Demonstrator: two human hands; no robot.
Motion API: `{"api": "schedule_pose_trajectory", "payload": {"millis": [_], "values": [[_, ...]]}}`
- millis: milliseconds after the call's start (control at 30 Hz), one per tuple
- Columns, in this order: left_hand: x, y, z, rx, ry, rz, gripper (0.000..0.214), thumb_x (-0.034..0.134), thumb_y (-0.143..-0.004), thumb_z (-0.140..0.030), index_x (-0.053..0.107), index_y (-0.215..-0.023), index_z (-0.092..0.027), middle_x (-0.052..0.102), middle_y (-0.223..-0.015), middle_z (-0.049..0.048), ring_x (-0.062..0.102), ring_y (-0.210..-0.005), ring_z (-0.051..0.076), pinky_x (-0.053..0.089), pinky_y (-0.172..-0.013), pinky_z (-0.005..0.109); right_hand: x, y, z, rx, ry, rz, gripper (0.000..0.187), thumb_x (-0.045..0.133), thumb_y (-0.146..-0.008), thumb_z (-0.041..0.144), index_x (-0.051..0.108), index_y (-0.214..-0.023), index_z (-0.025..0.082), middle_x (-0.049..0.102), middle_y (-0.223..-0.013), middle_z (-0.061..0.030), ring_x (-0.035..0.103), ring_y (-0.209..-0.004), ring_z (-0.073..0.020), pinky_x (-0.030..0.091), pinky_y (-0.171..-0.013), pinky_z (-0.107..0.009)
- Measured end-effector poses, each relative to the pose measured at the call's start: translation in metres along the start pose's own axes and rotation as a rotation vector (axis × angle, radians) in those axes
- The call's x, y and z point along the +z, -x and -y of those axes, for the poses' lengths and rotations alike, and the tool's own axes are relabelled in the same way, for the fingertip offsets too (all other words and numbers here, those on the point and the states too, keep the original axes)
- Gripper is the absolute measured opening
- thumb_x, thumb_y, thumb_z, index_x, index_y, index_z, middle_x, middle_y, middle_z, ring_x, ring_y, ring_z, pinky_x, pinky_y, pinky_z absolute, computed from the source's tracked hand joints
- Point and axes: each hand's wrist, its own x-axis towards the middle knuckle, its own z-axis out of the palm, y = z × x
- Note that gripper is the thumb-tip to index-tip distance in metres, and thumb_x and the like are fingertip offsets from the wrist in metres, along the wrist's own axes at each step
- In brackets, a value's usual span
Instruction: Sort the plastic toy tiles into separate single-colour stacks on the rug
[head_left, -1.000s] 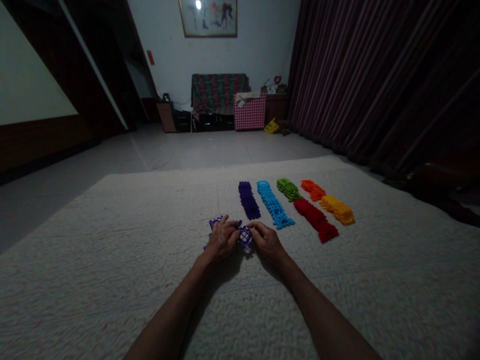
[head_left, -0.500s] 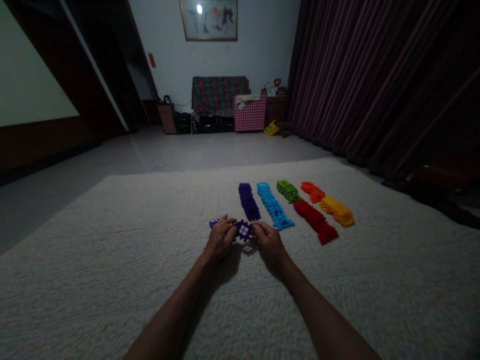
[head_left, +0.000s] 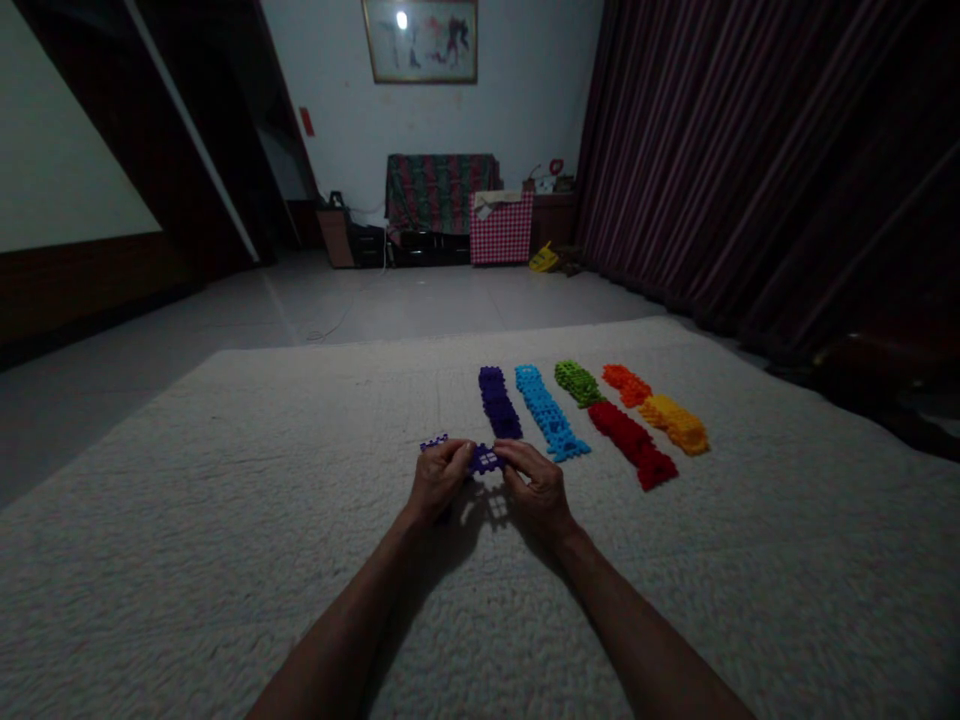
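Purple tile (head_left: 486,459) raised | left hand (head_left: 437,480), right hand (head_left: 541,488): fingers (head_left: 523,457) clamp its edges | mat (head_left: 225,480) spreads leftward

The purple piece (head_left: 487,459) is flat, with toothed edges and a window-like lattice of openings. It is raised off the pale mat (head_left: 225,520), gripped at opposite sides by the left hand (head_left: 436,482) and right hand (head_left: 538,488). Another toothed purple part (head_left: 433,441) shows just beyond the left hand; whether the two join is hidden.
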Motion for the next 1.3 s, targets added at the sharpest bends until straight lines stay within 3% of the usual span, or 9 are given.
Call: {"api": "schedule_pose_trajectory", "payload": {"millis": [133, 267, 333, 500, 733, 867, 1000, 1067, 1300], "values": [[0.0, -0.001, -0.004, -0.224, 0.295, 0.104, 0.036, 0.077, -0.064, -0.038, 0.076, -0.09, -0.012, 0.069, -0.072, 0.0032, 0.055, -0.058, 0.011, 0.041, -0.056, 0.024, 0.002, 0.001, 0.002, 0.016, -0.022, 0.008, 0.033, 0.053, -0.083, 0.01, 0.073, -0.105, 0.023, 0.072, -0.115, -0.0062, 0.068, -0.108, -0.0188, 0.055, -0.095, -0.034], [-0.001, -0.001, -0.007, -0.332, 0.393, 0.083, 0.043, 0.078, -0.061, -0.026, 0.074, -0.101, -0.012, 0.07, -0.072, 0.0027, 0.056, -0.058, 0.01, 0.041, -0.057, 0.023, 0.003, 0.004, 0.0, 0.157, 0.023, -0.031, 0.039, 0.047, -0.083, 0.011, 0.067, -0.114, 0.022, 0.071, -0.112, -0.007, 0.068, -0.1, -0.0183, 0.058, -0.081, -0.031], [-0.001, 0.0, -0.008, -0.338, 0.375, 0.087, 0.039, 0.075, -0.063, -0.023, 0.074, -0.101, -0.012, 0.069, -0.069, 0.0022, 0.058, -0.057, 0.011, 0.042, -0.057, 0.023, 0.001, 0.004, 0.001, 0.157, 0.085, -0.011, 0.044, 0.047, -0.08, 0.011, 0.063, -0.119, 0.021, 0.068, -0.116, -0.0088, 0.066, -0.103, -0.0199, 0.057, -0.082, -0.033], [0.0, 0.001, -0.008, -0.323, 0.263, 0.093, 0.026, 0.068, -0.067, -0.021, 0.074, -0.091, -0.013, 0.068, -0.064, 0.0016, 0.059, -0.056, 0.012, 0.044, -0.056, 0.023, -0.001, 0.003, 0.009, 0.003, 0.287, 0.124, 0.051, 0.059, -0.079, 0.02, 0.055, -0.13, 0.018, 0.058, -0.132, -0.0149, 0.052, -0.126, -0.0293, 0.044, -0.106, -0.049], [0.008, 0.002, -0.006, -0.269, 0.187, 0.08, 0.017, 0.068, -0.062, -0.019, 0.073, -0.077, -0.014, 0.068, -0.062, 0.0016, 0.058, -0.052, 0.012, 0.044, -0.05, 0.022, 0.005, 0.006, 0.016, 0.029, 0.462, 0.198, 0.047, 0.062, -0.08, 0.022, 0.056, -0.126, 0.017, 0.062, -0.122, -0.0144, 0.054, -0.116, -0.0306, 0.044, -0.101, -0.047], [0.002, -0.002, -0.002, -0.18, 0.072, 0.097, 0.02, 0.068, -0.065, -0.028, 0.074, -0.079, -0.015, 0.071, -0.068, 0.0036, 0.062, -0.059, 0.014, 0.048, -0.055, 0.024, 0.005, 0.01, 0.014, 0.065, 0.457, 0.222, 0.048, 0.057, -0.079, 0.017, 0.054, -0.127, 0.016, 0.061, -0.121, -0.0144, 0.054, -0.114, -0.0295, 0.046, -0.098, -0.045], [-0.024, -0.013, 0.013, -0.038, -0.117, -0.171, 0.032, 0.063, -0.073, -0.038, 0.075, -0.093, -0.016, 0.075, -0.083, 0.0062, 0.067, -0.075, 0.019, 0.052, -0.066, 0.028, -0.004, 0.006, -0.002, 0.093, 0.559, 0.167, 0.053, 0.054, -0.078, 0.011, 0.051, -0.131, 0.013, 0.057, -0.126, -0.0164, 0.051, -0.12, -0.0295, 0.043, -0.103, -0.045], [-0.038, -0.018, 0.027, -0.059, -0.214, -0.32, 0.032, 0.058, -0.075, -0.035, 0.075, -0.096, -0.018, 0.075, -0.082, 0.0053, 0.068, -0.076, 0.019, 0.052, -0.068, 0.028, -0.008, -0.002, -0.012, 0.114, 0.647, 0.157, 0.056, 0.053, -0.076, 0.008, 0.05, -0.132, 0.013, 0.057, -0.129, -0.0161, 0.05, -0.12, -0.0297, 0.042, -0.103, -0.045], [-0.049, -0.023, 0.057, -0.101, -0.331, -0.437, 0.035, 0.051, -0.076, -0.028, 0.076, -0.097, -0.018, 0.075, -0.079, 0.0052, 0.07, -0.077, 0.021, 0.053, -0.072, 0.029, -0.008, -0.029, -0.033, 0.086, 0.768, 0.265, 0.055, 0.056, -0.077, 0.008, 0.053, -0.13, 0.017, 0.06, -0.131, -0.0127, 0.049, -0.123, -0.0294, 0.038, -0.101, -0.043]]}}
